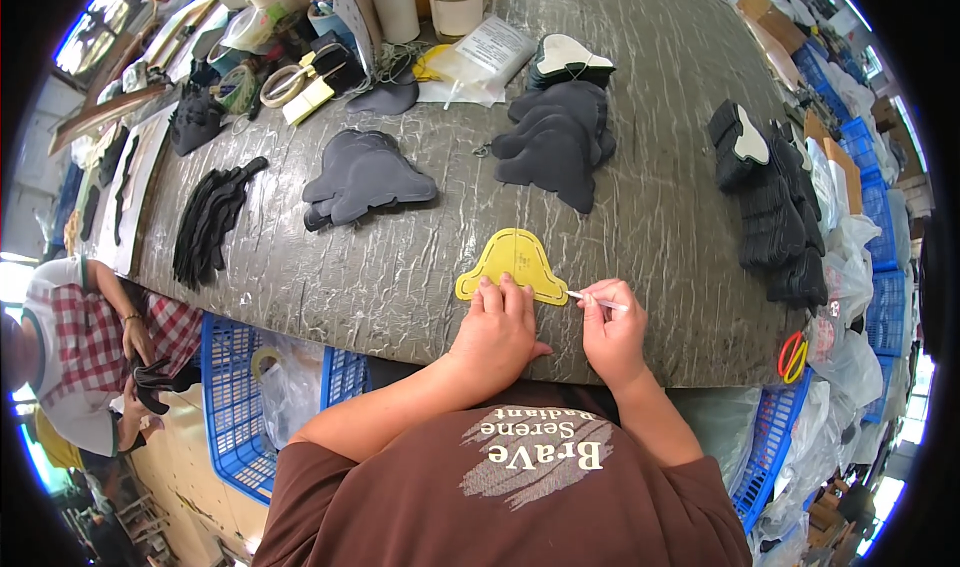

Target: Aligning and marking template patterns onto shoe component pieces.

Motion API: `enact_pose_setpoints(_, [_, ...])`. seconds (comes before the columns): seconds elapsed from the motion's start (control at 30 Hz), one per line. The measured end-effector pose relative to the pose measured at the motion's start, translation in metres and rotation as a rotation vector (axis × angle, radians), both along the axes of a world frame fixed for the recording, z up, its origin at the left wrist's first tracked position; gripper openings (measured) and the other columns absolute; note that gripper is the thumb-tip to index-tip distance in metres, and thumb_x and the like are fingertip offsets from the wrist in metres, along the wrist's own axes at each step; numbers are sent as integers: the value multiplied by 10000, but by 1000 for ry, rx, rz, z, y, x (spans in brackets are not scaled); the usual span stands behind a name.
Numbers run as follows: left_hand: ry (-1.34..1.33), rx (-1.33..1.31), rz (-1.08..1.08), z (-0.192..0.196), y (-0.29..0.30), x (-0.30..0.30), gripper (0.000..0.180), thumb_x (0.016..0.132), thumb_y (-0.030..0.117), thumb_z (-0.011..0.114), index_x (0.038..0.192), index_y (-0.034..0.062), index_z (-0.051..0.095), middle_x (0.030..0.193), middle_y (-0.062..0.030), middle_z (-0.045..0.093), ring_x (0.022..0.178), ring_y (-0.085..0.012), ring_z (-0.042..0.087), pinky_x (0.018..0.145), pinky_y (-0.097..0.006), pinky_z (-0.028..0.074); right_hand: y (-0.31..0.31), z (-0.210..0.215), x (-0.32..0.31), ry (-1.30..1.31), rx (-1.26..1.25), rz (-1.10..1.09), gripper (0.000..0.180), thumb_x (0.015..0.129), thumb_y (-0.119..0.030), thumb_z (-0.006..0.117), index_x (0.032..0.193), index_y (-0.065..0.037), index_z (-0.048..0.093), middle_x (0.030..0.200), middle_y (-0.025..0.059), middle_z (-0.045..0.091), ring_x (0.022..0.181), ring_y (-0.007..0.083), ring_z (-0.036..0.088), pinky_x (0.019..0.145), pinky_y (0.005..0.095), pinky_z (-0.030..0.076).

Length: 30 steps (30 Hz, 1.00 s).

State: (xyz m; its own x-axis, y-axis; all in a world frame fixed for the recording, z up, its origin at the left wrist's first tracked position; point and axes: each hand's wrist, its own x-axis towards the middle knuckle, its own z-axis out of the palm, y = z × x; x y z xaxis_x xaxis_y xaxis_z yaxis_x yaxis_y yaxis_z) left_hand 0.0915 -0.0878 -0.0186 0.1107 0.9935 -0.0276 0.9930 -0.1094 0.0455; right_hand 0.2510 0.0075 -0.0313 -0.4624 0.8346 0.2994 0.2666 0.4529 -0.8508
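Observation:
A yellow bell-shaped template (519, 252) with slots along its border lies flat on the dark worktable. My left hand (497, 327) rests on its lower edge, fingers stretched out and pressing it down. In my right hand (613, 329) a slim white pen (600, 301) is pinched, its tip at the template's lower right corner. Whether anything lies under the template cannot be made out. Beyond it sit a pile of dark grey cut pieces (365, 179) on the left and a fanned stack of similar pieces (555, 142) farther back.
Black strips (215, 219) lie at the left. Stacks of black pieces (775, 217) line the right side, above yellow-and-red scissors (793, 357) at the edge. Tubs and tape (283, 85) crowd the back left. Blue crates (238, 397) flank me; another person (100, 347) handles dark pieces at left.

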Motion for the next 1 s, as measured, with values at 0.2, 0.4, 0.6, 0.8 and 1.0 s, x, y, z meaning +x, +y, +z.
enact_pose_setpoints(0.2, [12, -6, -3, 0, 0, 0, 791, 819, 560, 600, 1280, -78, 525, 1258, -343, 502, 1115, -498, 525, 896, -456, 511, -11, 3, -2, -51, 104, 10, 131, 843, 51, 600, 875, -17, 493, 843, 149, 619, 710, 304, 628, 629, 361, 510])
enact_pose_setpoints(0.4, [2, 22, -23, 7, 3, -5, 679, 821, 509, 625, 1177, -68, 584, 1164, -281, 561, 1054, -427, 568, 848, -423, 531, -14, 7, -6, -93, 163, 41, 172, 814, 62, 612, 880, -29, 481, 822, 145, 592, 715, 340, 607, 627, 394, 497])
enact_pose_setpoints(0.6, [-333, -217, 69, 20, 58, -60, 159, 774, 77, 604, 906, 2, 652, 917, -201, 626, 823, -373, 647, 743, -450, 520, -11, 13, -9, -157, 221, 70, 168, 812, 41, 620, 875, -32, 482, 806, 151, 571, 705, 356, 588, 615, 420, 480])
enact_pose_setpoints(0.8, [-696, -569, 162, 20, 98, -91, 195, 681, 47, 725, 847, -27, 655, 723, -146, 665, 607, -221, 666, 576, -352, 521, -1, 33, -23, -263, 208, 105, 155, 801, -7, 657, 833, -48, 510, 756, 128, 589, 682, 346, 596, 590, 423, 468])
enact_pose_setpoints(1.0, [-777, -605, 206, 21, 99, -93, 194, 649, 61, 736, 810, -20, 665, 733, -153, 672, 629, -238, 667, 591, -351, 521, -8, 28, -67, -50, 165, 273, 132, 777, -50, 701, 822, -62, 577, 696, 107, 607, 650, 324, 609, 580, 415, 467])
